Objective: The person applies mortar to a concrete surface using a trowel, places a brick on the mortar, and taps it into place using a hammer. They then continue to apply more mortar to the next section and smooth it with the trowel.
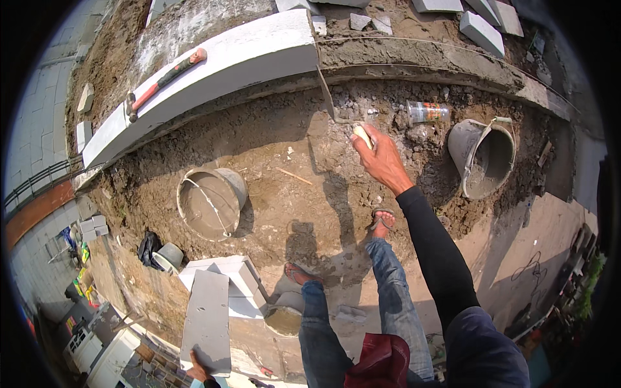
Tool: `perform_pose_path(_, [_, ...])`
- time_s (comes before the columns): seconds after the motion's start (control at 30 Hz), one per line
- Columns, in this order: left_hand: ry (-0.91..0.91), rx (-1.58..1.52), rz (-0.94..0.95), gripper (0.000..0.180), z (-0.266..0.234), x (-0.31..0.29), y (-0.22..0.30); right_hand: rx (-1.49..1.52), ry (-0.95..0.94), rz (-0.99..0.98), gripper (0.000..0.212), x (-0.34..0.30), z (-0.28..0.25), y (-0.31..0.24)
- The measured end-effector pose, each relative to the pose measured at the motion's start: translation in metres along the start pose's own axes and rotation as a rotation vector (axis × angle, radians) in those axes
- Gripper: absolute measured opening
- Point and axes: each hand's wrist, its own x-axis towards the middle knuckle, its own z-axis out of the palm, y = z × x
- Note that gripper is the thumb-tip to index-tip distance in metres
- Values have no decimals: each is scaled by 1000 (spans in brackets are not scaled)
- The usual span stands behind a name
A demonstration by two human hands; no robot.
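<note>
My right hand [383,158] is closed round the pale handle of a trowel [325,90]. Its thin blade, seen almost edge-on, lies at the right end of a row of white blocks [259,48], beside a mortar-covered course [414,58]. At the lower left my left hand [198,368] grips the near end of a long grey block [207,317]; part of the hand is hidden. That block is beside a stack of white blocks [239,275]. A hammer [165,84] with a red and black handle rests on top of the white row.
A bucket of wet mortar [240,187] stands left of centre; another bucket [459,152] tilts at the right. Near it lies a clear plastic cup [427,112]. A string [446,45] runs along the course. Loose blocks [482,33] lie beyond. My feet stand on uneven soil.
</note>
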Motion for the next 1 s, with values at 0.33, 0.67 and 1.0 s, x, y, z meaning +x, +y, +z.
perform_pose_path(0.33, [239, 6, 159, 85, -32, 42, -2, -436, -571, -132, 34, -160, 137, -138])
perform_pose_path(0.67, [281, 10, 121, 104, -32, 74, 3, -974, -441, -326, 25, -79, 457, -99])
perform_pose_path(1.0, [210, 56, 80, 99, -41, 72, 8, -364, -1035, 323, 43, -56, 397, -111])
